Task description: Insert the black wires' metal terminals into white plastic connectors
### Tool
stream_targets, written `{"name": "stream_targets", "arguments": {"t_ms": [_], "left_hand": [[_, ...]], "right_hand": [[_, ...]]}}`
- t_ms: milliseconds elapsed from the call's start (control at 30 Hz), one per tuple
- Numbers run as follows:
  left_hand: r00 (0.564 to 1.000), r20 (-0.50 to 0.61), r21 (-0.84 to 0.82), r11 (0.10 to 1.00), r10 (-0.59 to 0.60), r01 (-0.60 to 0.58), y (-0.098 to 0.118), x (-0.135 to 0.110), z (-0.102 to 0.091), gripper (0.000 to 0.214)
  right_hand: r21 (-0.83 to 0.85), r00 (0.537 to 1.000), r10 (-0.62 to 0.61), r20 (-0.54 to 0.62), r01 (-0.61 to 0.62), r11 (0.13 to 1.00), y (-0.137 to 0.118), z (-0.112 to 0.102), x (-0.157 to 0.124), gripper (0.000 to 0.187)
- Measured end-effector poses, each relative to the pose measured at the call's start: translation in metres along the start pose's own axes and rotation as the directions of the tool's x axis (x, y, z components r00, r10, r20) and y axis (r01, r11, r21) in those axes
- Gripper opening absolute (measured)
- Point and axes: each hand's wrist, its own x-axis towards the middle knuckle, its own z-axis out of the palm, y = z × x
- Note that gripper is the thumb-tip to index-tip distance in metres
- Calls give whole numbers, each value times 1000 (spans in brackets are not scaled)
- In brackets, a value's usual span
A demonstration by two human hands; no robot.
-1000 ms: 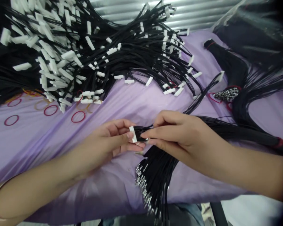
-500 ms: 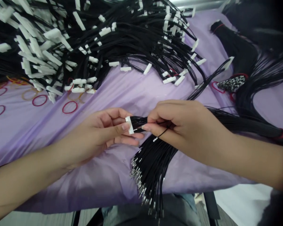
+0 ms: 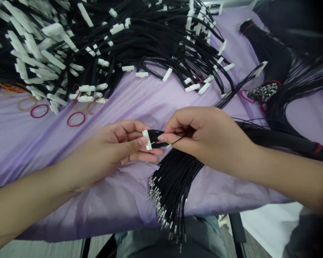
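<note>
White plug (image 3: 147, 139) clamped in left hand (image 3: 117, 141), long axis crosswise to attached black wires (image 3: 156, 134); just right of plug, loose wire (image 3: 176, 141) pinched in right hand (image 3: 207, 132).

We can make out no readable text, label, brand, number or sign here — not on anything in our view.
</note>
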Motion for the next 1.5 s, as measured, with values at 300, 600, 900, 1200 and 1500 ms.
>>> {"name": "stream_targets", "arguments": {"t_ms": [300,600,900,1200,1500], "left_hand": [[998,-48,49,998,-34,37,0,-1,0,9],[995,-83,9,998,-60,61,4,2,6,10],[992,-116,19,998,-49,52,8,0,7,11],[995,-64,48,995,-82,85,7,1,5,10],[997,-33,21,998,-63,63,7,3,5,10]], "right_hand": [[-36,995,-96,-18,96,995,2,11,1,15],[-49,996,-81,-22,80,996,1,16,5,11],[-34,995,-81,62,83,996,-2,10,5,11],[1,987,-161,1,161,987,1,20,1,15],[3,985,-172,-27,172,985,0,23,1,13]]}}
